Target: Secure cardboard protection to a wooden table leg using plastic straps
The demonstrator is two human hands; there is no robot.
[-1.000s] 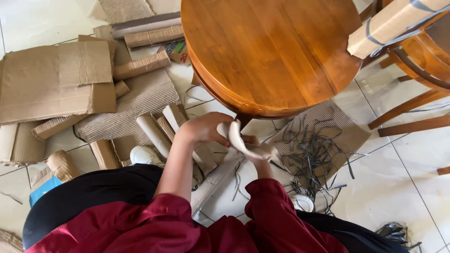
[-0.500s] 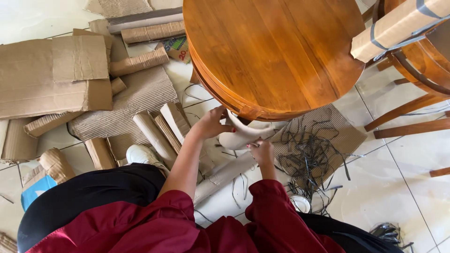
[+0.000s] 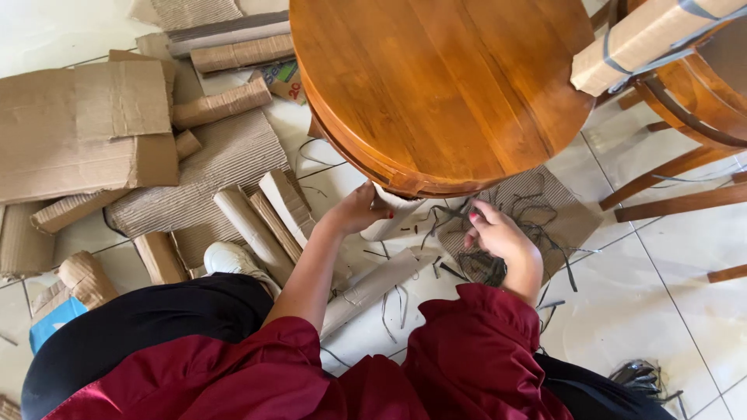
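Paper wrap: a pale beige sheet point(image 3: 389, 214) curled around the table's leg just under the tabletop's near rim; its upper part is hidden by the rim, so how far it goes round the leg cannot be told.
Left hand: the left hand point(image 3: 359, 210) presses on the wrap with fingers curved round its left side, holding it against the leg.
Right hand: the right hand point(image 3: 498, 237) is apart from the wrap, to its right, fingers bent downward over a tangle of dark straps point(image 3: 517, 233); whether any strap is pinched between the fingers cannot be told.
Straps' bed: the straps lie on a ribbed cardboard sheet point(image 3: 580, 218) flat on the tiled floor point(image 3: 646, 311), partly under the table.
Table: a round wooden table point(image 3: 443, 85), glossy orange-brown, fills the upper middle of the view.
Near the knees: a long flattened cardboard tube point(image 3: 373, 284) lies slantwise on the floor below the left forearm; a white shoe point(image 3: 229, 257) shows just left of it.
Left floor: a large flat cardboard sheet point(image 3: 82, 128), a corrugated sheet point(image 3: 210, 175) and several cardboard rolls point(image 3: 257, 222) lie scattered, some overlapping.
Upper right: a wooden chair point(image 3: 685, 117) stands beside the table, one part wrapped in cardboard bound with dark straps.
Clothing: dark red sleeves point(image 3: 475, 350) and black cloth over the lap.
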